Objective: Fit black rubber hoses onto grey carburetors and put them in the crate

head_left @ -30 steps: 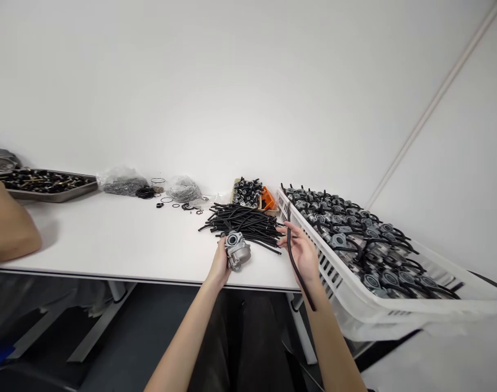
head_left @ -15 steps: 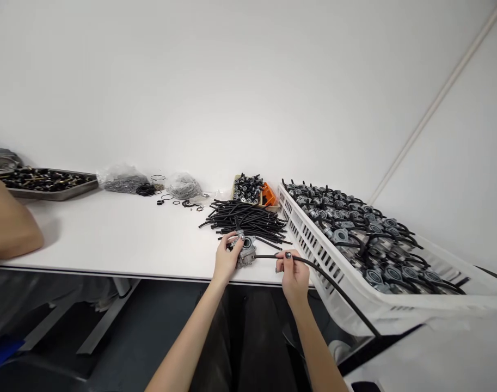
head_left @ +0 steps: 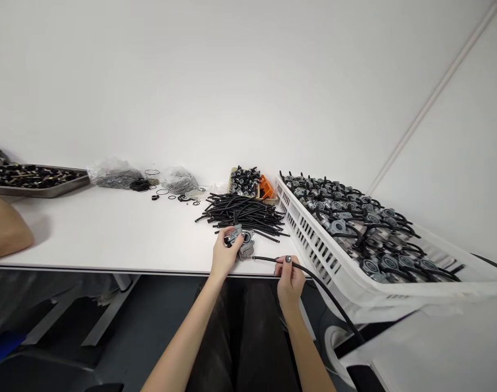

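Note:
A small grey metal carburetor (head_left: 246, 249) is gripped in my left hand (head_left: 224, 251) just above the front edge of the white table. My right hand (head_left: 289, 277) pinches a long black hose (head_left: 324, 287) between thumb and fingers, a short way back from its tip. That tip points left and meets the lower right side of the carburetor; whether it is fixed on or only close, I cannot tell. From my right hand the hose runs down and right past the table edge. Behind the carburetor lies a heap of short black tubes (head_left: 248, 215).
A white slotted crate (head_left: 309, 239) at right holds rows of carburetors with hoses. At the back stand a tub of small black-and-metal parts (head_left: 245, 181) and an orange bin (head_left: 266, 188). Plastic bags (head_left: 120, 174), rings and a metal tray (head_left: 64, 188) sit leftward, near another person's arm (head_left: 7, 226).
The view has shifted slightly. My left hand still holds the carburetor, which now looks a little more tilted. My right hand keeps its pinch on the hose at the carburetor's lower side.

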Tool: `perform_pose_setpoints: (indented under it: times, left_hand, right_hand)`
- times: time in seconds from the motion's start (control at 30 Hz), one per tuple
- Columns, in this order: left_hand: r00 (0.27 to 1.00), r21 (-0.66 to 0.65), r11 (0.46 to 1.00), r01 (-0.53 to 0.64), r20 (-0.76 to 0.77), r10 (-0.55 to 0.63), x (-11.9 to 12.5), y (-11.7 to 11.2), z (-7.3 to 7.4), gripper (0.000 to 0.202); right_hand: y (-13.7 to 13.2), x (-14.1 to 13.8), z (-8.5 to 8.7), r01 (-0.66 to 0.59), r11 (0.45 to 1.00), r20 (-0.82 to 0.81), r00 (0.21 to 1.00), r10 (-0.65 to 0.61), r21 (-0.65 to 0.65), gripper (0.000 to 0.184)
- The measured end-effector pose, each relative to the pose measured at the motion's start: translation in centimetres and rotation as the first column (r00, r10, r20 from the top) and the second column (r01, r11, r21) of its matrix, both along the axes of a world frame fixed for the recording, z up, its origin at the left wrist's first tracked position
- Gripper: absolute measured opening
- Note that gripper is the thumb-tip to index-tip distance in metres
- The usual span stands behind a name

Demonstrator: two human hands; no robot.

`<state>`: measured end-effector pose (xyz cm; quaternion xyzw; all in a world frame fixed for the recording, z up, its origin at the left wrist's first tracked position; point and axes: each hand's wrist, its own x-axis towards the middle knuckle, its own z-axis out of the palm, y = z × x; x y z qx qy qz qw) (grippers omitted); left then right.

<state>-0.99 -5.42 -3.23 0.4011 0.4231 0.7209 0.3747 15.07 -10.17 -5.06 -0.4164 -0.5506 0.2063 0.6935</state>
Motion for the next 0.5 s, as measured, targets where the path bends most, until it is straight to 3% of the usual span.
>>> perform_pose_setpoints:
  times: [0.2, 0.5]
  left_hand:
    - [1.000, -0.003, 1.000, -0.009, 0.024, 0.009, 0.19, -0.17, 0.24, 0.028]
    - [0.999, -0.027, 0.999, -0.018, -0.034, 0.017, 0.56, -0.53, 0.63, 0.033]
  right_hand:
    - [0.20, -0.06, -0.51, 0.011, 0.999, 0.047, 0.999, -0.009, -0.036, 0.041]
    - [0.93, -0.15, -0.95, 0.017, 0.996, 0.253, 0.967, 0.005, -0.083, 0.033]
